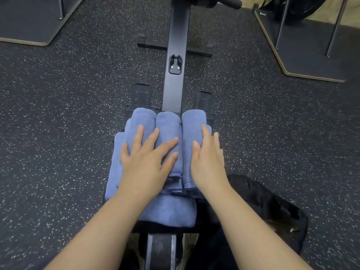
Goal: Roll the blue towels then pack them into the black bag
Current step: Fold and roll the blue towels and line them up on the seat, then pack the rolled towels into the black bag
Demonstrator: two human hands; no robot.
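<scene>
Nearest the camera, a flat blue towel lay spread across the seat of the rowing machine, and the black bag sat slumped on the speckled floor just to the right of that seat, its mouth not clearly visible. On top of the flat towel, a little farther along the machine, three rolled blue towels lay side by side and touching, their lengths running parallel to the machine's central rail: a left roll, a middle roll and a right roll. The left hand rested flat on the left and middle rolls with fingers straight and spread, gripping nothing. The right hand lay against the right roll, fingers extended along its outer side and thumb on top, pressing rather than clasping. Beyond the rolls, the rail ran away between two black footrests toward a cross foot. Farther off, to the left and right of the rail, dark platforms with pale edges stood on the floor, the right one carrying metal uprights.
</scene>
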